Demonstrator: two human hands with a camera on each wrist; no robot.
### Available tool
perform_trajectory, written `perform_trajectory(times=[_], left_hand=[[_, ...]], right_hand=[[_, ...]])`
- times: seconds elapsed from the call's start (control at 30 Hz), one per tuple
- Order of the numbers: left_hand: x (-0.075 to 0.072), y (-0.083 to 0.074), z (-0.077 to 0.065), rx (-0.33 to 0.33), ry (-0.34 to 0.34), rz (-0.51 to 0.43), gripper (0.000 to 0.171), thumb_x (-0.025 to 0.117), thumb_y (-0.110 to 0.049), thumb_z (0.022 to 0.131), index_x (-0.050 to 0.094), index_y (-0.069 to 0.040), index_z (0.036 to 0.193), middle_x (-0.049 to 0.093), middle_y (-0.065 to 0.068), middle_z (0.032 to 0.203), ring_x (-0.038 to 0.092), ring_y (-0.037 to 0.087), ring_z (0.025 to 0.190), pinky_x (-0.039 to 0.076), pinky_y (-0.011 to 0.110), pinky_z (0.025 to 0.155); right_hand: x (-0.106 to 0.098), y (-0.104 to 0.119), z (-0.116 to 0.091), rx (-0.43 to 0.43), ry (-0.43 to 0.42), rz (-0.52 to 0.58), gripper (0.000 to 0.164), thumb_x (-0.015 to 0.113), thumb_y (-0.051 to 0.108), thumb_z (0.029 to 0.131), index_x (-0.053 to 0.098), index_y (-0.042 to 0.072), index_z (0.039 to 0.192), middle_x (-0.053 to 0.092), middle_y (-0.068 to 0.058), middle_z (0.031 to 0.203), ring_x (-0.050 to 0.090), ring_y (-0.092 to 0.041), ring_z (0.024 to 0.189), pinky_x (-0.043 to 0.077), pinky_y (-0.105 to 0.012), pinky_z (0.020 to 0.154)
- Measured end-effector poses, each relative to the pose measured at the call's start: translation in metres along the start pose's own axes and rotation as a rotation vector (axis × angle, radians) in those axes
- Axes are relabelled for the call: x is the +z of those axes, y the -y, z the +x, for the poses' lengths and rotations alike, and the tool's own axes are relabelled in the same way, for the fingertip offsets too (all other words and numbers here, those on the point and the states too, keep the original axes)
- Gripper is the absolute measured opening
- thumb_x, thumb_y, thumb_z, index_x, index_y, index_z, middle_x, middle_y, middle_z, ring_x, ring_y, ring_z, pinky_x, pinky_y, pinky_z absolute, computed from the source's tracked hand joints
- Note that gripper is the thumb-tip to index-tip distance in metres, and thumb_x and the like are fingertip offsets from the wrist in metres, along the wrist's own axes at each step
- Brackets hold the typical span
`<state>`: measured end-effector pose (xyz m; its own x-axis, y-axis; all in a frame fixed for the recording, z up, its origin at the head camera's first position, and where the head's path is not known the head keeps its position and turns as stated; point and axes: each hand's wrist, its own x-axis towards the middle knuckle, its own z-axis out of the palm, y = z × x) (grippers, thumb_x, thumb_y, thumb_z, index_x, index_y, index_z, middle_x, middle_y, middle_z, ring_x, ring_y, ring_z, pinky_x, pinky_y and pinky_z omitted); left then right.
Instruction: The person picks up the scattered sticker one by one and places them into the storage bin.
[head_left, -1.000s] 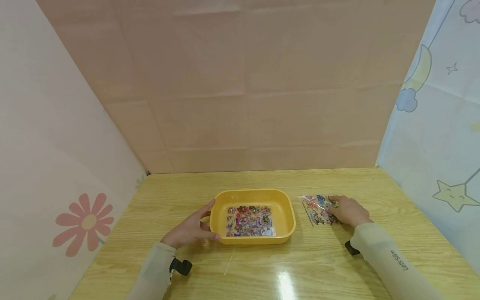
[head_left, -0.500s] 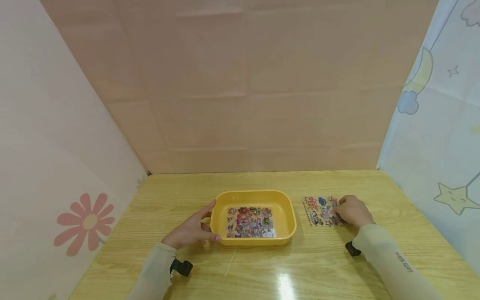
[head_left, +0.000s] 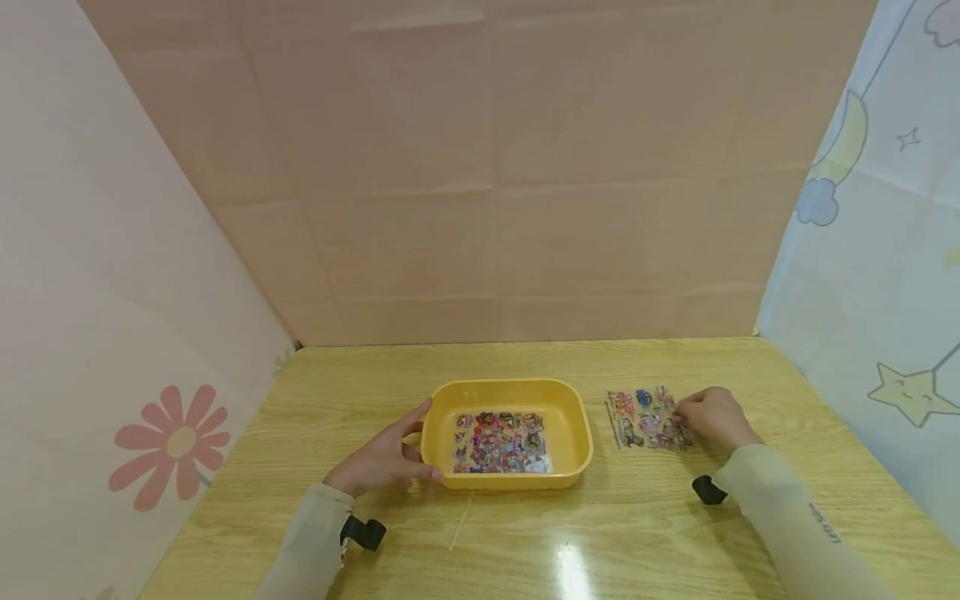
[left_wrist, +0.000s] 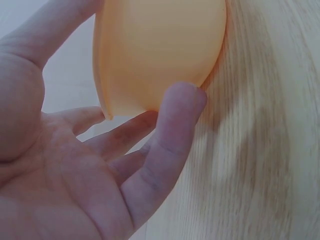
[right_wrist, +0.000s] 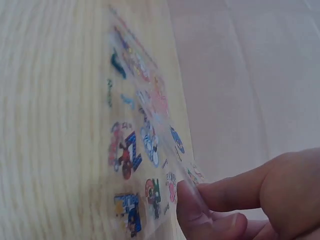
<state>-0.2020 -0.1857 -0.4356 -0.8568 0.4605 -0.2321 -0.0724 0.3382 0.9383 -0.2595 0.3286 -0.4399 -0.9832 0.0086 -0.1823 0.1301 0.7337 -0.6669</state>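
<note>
A yellow plastic tray (head_left: 577, 429) stands on the table, and a clear sheet of cartoon stickers (head_left: 498, 442) lies flat inside it. My left hand (head_left: 381, 458) holds the tray's left end, thumb by the near corner and a finger at the far one. In the left wrist view, bent fingers (left_wrist: 170, 135) touch the tray's end wall (left_wrist: 160, 55). To the right of the tray, my right hand (head_left: 717, 418) pinches the right edge of another clear sticker sheet (head_left: 637, 421). Seen from the right wrist, this sheet (right_wrist: 150, 145) bends, its edge caught between thumb and finger.
The wood-grain table (head_left: 360, 383) ends at a plain beige backdrop (head_left: 480, 208). Printed cloth walls rise left (head_left: 180, 317) and right (head_left: 847, 283). A thin pale strip (head_left: 461, 521) lies on the table before the tray.
My right hand has shifted slightly rightward to the edge of its sticker sheet, uncovering more of it; the sheet's right side now looks raised. The left hand and tray have not moved.
</note>
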Motion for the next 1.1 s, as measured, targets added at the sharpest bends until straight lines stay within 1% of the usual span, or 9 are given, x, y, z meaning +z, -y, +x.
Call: perform_trajectory(times=[0.1, 0.17, 0.23, 0.33, 0.4, 0.47, 0.6, 0.87, 1.1], left_hand=[[0.0, 0.0002, -0.0003, -0.005, -0.006, 0.005, 0.116, 0.085, -0.021, 0.081, 0.004, -0.032, 0.162, 0.027, 0.018, 0.16, 0.069, 0.025, 0.091, 0.05, 0.032, 0.062], [-0.0002, -0.0003, -0.0002, 0.002, -0.004, 0.005, 0.115, 0.085, -0.02, 0.082, 0.003, -0.03, 0.162, 0.027, 0.02, 0.16, 0.07, 0.024, 0.092, 0.05, 0.032, 0.061], [-0.0002, -0.0006, -0.0003, 0.006, -0.002, 0.003, 0.114, 0.084, -0.019, 0.083, 0.002, -0.03, 0.163, 0.026, 0.02, 0.16, 0.069, 0.024, 0.091, 0.05, 0.032, 0.061], [-0.0001, 0.0, 0.0001, 0.007, 0.002, -0.004, 0.114, 0.083, -0.018, 0.084, 0.002, -0.03, 0.162, 0.026, 0.021, 0.16, 0.069, 0.024, 0.091, 0.049, 0.031, 0.06], [0.0001, 0.0004, 0.0003, 0.002, 0.004, -0.012, 0.114, 0.083, -0.018, 0.083, 0.003, -0.032, 0.162, 0.026, 0.019, 0.16, 0.07, 0.025, 0.091, 0.049, 0.031, 0.061], [0.0, 0.0012, 0.0007, 0.001, 0.007, -0.017, 0.114, 0.084, -0.019, 0.083, 0.002, -0.033, 0.162, 0.026, 0.018, 0.16, 0.07, 0.025, 0.092, 0.049, 0.03, 0.061], [-0.0004, 0.0023, 0.0009, 0.006, 0.011, -0.02, 0.116, 0.084, -0.02, 0.083, 0.001, -0.033, 0.162, 0.026, 0.018, 0.16, 0.07, 0.025, 0.091, 0.048, 0.03, 0.06], [-0.001, 0.002, 0.0012, 0.002, 0.011, -0.016, 0.116, 0.084, -0.021, 0.083, 0.001, -0.033, 0.162, 0.026, 0.02, 0.16, 0.069, 0.024, 0.093, 0.049, 0.03, 0.06], [-0.0016, 0.0029, 0.0022, -0.001, -0.001, -0.008, 0.115, 0.085, -0.02, 0.082, 0.003, -0.034, 0.162, 0.027, 0.017, 0.16, 0.069, 0.025, 0.092, 0.049, 0.03, 0.061]], right_hand=[[-0.0007, 0.0012, -0.001, 0.006, 0.016, 0.052, 0.041, 0.046, 0.019, 0.104, 0.065, -0.014, 0.12, 0.058, -0.036, 0.125, 0.054, -0.024, 0.079, 0.042, -0.037, 0.067], [-0.0014, 0.0012, -0.0009, 0.019, 0.025, 0.091, 0.042, 0.045, 0.019, 0.105, 0.064, -0.014, 0.122, 0.057, -0.036, 0.127, 0.051, -0.019, 0.071, 0.041, -0.035, 0.061], [-0.0015, 0.0006, -0.0009, 0.03, 0.039, 0.137, 0.043, 0.044, 0.019, 0.105, 0.062, -0.015, 0.125, 0.061, -0.033, 0.121, 0.043, -0.015, 0.06, 0.039, -0.035, 0.056], [-0.0019, 0.0001, -0.0017, 0.042, 0.055, 0.183, 0.045, 0.043, 0.019, 0.105, 0.058, -0.015, 0.13, 0.068, -0.022, 0.105, 0.034, -0.011, 0.048, 0.039, -0.035, 0.049], [-0.0026, 0.0, -0.0023, 0.043, 0.064, 0.2, 0.045, 0.043, 0.019, 0.106, 0.055, -0.016, 0.132, 0.069, -0.01, 0.097, 0.034, -0.012, 0.047, 0.039, -0.035, 0.049], [-0.0031, 0.0006, -0.0026, 0.051, 0.074, 0.215, 0.046, 0.043, 0.02, 0.106, 0.054, -0.015, 0.134, 0.068, -0.004, 0.09, 0.033, -0.011, 0.046, 0.039, -0.035, 0.048], [-0.0039, 0.0024, -0.0022, 0.062, 0.086, 0.234, 0.045, 0.045, 0.021, 0.106, 0.056, -0.013, 0.133, 0.062, 0.001, 0.08, 0.033, -0.012, 0.049, 0.038, -0.035, 0.05], [-0.0036, 0.0055, -0.0015, 0.06, 0.092, 0.261, 0.042, 0.048, 0.023, 0.106, 0.062, -0.01, 0.128, 0.054, 0.002, 0.07, 0.033, -0.011, 0.049, 0.037, -0.034, 0.05], [-0.0047, 0.0098, -0.0021, 0.03, 0.107, 0.299, 0.043, 0.047, 0.022, 0.107, 0.059, -0.012, 0.129, 0.06, 0.002, 0.081, 0.033, -0.009, 0.049, 0.036, -0.031, 0.049]])
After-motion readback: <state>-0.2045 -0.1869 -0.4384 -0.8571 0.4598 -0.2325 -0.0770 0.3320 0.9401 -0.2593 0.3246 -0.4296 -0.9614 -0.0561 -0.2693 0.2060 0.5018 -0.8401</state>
